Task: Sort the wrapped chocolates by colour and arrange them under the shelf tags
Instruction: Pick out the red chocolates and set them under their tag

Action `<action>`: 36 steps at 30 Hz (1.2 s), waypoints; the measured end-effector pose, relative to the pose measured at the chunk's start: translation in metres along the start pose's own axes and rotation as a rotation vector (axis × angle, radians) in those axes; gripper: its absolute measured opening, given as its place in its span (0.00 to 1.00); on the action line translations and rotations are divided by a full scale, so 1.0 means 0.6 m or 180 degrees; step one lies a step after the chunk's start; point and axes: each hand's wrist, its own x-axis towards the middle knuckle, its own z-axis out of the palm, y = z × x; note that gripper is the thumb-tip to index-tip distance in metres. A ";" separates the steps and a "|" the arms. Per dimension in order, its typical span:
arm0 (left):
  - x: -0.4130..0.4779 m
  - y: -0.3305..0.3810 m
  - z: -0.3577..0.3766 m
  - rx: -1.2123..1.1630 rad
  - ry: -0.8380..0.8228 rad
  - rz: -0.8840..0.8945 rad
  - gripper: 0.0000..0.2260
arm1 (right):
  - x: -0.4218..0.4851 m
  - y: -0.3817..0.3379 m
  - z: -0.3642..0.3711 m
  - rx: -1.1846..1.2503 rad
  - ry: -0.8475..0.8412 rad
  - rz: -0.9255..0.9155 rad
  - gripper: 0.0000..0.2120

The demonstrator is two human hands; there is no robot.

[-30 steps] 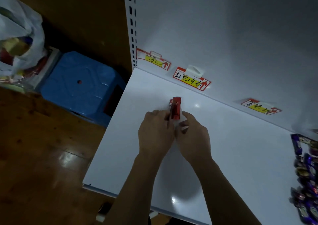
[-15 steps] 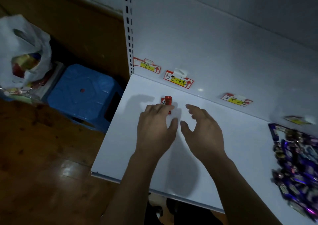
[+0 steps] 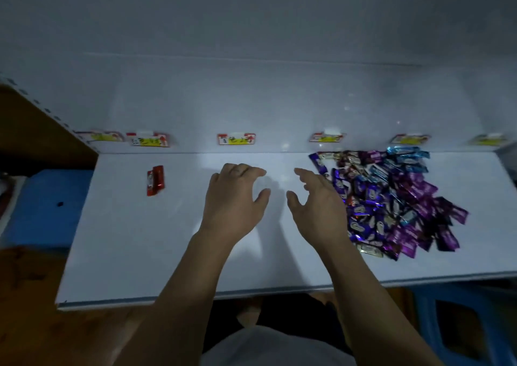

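Two red-wrapped chocolates (image 3: 155,180) lie side by side on the white shelf (image 3: 140,253), below the second tag from the left (image 3: 148,139). A loose heap of purple, dark blue and light blue wrapped chocolates (image 3: 391,197) covers the right part of the shelf. My left hand (image 3: 235,197) hovers empty over the middle of the shelf, fingers loosely spread. My right hand (image 3: 316,203) is empty too, fingers spread, its fingertips at the left edge of the heap. Several price tags, among them the tag (image 3: 236,138), line the back wall.
A blue plastic stool (image 3: 42,206) stands left of the shelf, and another blue stool (image 3: 461,323) sits under its right front edge. The perforated shelf upright (image 3: 47,110) is at the far left. Wooden floor lies below.
Both hands let go of the red chocolates and moved right along the shelf toward the heap. The view swung right, bringing the whole heap and more tags into sight.
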 end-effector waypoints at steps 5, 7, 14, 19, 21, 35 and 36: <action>0.012 0.152 0.099 0.0195 -0.0178 0.0272 0.16 | 0.009 0.168 -0.078 0.0103 0.0009 0.0353 0.21; 0.009 0.193 0.145 0.0231 -0.0293 0.0249 0.16 | 0.002 0.236 -0.101 0.0082 -0.0127 0.0530 0.20; 0.014 0.269 0.254 0.0308 -0.0587 0.0005 0.14 | -0.010 0.398 -0.150 0.0251 -0.0266 0.1033 0.17; 0.020 0.274 0.308 0.0259 -0.0765 -0.0316 0.16 | -0.005 0.419 -0.139 0.0218 -0.0484 0.1038 0.16; 0.027 0.261 0.327 0.0222 -0.0796 -0.0425 0.18 | 0.010 0.408 -0.125 0.0152 -0.0586 0.0859 0.17; 0.039 0.202 0.410 -0.0627 -0.0654 -0.0677 0.07 | 0.071 0.390 -0.014 -0.0139 -0.0741 0.0440 0.12; 0.036 0.197 0.405 -0.0724 -0.0615 -0.0672 0.08 | 0.072 0.390 -0.012 -0.0141 -0.0739 0.0460 0.11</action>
